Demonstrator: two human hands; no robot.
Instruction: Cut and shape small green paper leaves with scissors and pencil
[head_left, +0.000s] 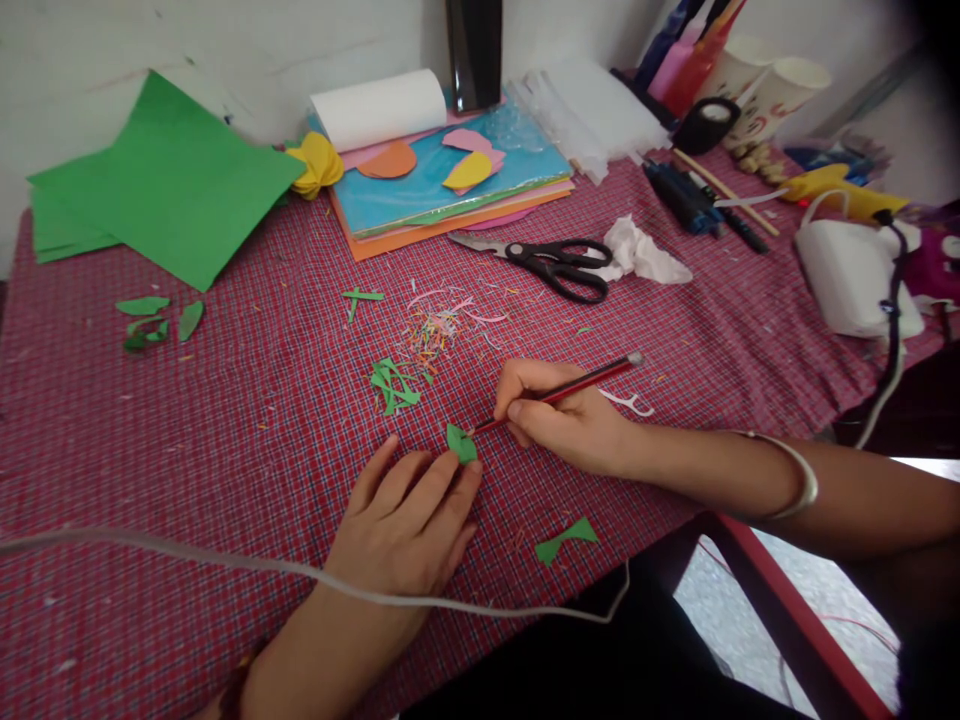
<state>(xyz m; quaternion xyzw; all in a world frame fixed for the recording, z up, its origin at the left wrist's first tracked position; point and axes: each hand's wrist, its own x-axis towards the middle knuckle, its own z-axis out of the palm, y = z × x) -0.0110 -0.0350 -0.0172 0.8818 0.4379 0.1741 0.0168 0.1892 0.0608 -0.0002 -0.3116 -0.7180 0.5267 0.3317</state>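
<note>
My right hand (566, 415) is closed around a red and black pencil (589, 380). The pencil's tip touches, or nearly touches, a small green paper leaf (460, 446) lying on the cloth. My left hand (412, 510) lies flat with its fingers stretched out, and its fingertips press the near end of that leaf. Green paper scraps (394, 386) are just beyond my left hand, beside a heap of thin coloured paper shreds (435, 330). A curved green offcut (566, 541) rests near the table's front edge.
Black-handled scissors (555, 262) lie behind my hands, beside crumpled tissue (645, 252). Green sheets (180, 180) and cut leaves (144, 306) are at left. A coloured paper stack (450, 195) stands at the back, a yellow glue gun (840, 190) at right. A white cord (300, 570) crosses the foreground.
</note>
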